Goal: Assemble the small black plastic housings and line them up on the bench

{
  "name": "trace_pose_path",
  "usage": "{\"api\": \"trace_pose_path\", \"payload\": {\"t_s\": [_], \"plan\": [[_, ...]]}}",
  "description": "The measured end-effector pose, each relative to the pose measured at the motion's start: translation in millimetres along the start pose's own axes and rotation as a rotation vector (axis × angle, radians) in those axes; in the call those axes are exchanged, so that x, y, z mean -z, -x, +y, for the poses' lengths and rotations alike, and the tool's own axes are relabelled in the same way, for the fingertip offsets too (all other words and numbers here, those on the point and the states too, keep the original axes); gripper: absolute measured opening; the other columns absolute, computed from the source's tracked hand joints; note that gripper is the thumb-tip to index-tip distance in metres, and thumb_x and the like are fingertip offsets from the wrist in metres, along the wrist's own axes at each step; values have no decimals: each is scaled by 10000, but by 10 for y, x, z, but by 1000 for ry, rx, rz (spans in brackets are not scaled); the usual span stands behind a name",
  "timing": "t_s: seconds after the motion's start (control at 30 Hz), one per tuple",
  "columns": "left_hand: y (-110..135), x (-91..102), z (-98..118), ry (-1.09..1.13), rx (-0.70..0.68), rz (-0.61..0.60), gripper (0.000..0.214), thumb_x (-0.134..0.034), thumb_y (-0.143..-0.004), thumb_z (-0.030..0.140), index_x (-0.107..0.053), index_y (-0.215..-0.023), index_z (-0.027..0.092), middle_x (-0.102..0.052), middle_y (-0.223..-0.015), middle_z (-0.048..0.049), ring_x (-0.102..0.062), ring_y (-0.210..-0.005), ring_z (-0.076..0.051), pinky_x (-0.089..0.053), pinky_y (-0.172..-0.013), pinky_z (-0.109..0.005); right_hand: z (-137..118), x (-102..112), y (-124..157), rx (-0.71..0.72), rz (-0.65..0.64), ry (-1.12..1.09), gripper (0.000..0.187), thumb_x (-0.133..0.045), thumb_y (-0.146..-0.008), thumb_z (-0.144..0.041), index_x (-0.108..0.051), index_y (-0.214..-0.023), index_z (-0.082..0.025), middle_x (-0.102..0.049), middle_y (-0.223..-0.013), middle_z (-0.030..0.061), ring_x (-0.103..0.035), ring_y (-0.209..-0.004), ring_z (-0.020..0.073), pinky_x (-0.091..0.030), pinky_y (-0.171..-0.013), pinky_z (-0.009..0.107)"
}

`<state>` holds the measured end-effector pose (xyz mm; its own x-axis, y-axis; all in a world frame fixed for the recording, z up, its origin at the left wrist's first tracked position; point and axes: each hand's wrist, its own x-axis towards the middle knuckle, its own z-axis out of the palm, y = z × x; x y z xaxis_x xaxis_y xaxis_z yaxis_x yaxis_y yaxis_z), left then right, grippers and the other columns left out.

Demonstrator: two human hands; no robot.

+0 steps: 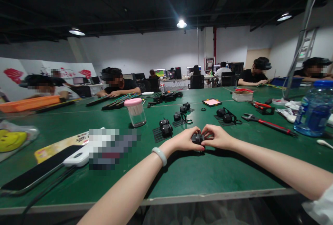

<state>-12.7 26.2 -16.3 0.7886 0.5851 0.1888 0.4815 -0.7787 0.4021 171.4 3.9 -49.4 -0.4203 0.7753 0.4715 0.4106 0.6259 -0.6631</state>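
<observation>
Just above the green table [177, 173], a small black ribbed part [197, 138] sits between my two hands. Its exact kind is too small to make out. My left hand [185, 139], with a pale bangle on the wrist, is closed around the part's left side. The fingers of my right hand [216, 137] pinch at its right side. Beyond my left hand lie similar black round parts on a slotted black plate [164, 128], with more black parts [179, 117] behind. Another black pair [225, 115] rests past my right hand.
Red-handled adjustable pliers [270, 125] and a blue-capped water bottle [313, 110] are at right. A pink-lidded jar [135, 113], phone [39, 169] and white cabled device [80, 155] lie left. A shallow black-framed tray [212, 102] and small box [242, 95] stand farther back. Co-workers sit across the table.
</observation>
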Motion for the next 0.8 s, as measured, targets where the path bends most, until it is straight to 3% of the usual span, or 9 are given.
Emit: {"api": "trace_pose_path", "payload": {"t_s": [0.3, 0.57, 0.8], "plan": [[-5, -3, -8, 14, -1, -14, 517, -593, -565, 477, -452, -968, 186, -508, -837, 5, -474, -734, -143, -349, -619, -219, -32, 6, -7, -9, 6, 25, 310, -639, -584, -342, -477, -777, -161, -559, -760, 14, -562, -666, 132, -463, -577, 247], [-6, 11, 18, 41, 34, -32, 540, -597, -552, 489, -448, -970, 182, -494, -828, 4, -464, -728, -148, -344, -600, -221, 51, 61, -8, -114, -153, -165, 380, -662, -562, -303, -429, -833, -173, -582, -786, 25, -574, -702, 155, -459, -569, 257], [15, -7, 4, 119, 65, -43, 526, -602, -563, 452, -421, -976, 181, -474, -828, 16, -453, -732, -136, -344, -599, -215, 104, 54, -26, -120, -122, -184, 360, -671, -555, -317, -454, -795, -161, -578, -796, 26, -565, -715, 157, -452, -619, 277]]}}
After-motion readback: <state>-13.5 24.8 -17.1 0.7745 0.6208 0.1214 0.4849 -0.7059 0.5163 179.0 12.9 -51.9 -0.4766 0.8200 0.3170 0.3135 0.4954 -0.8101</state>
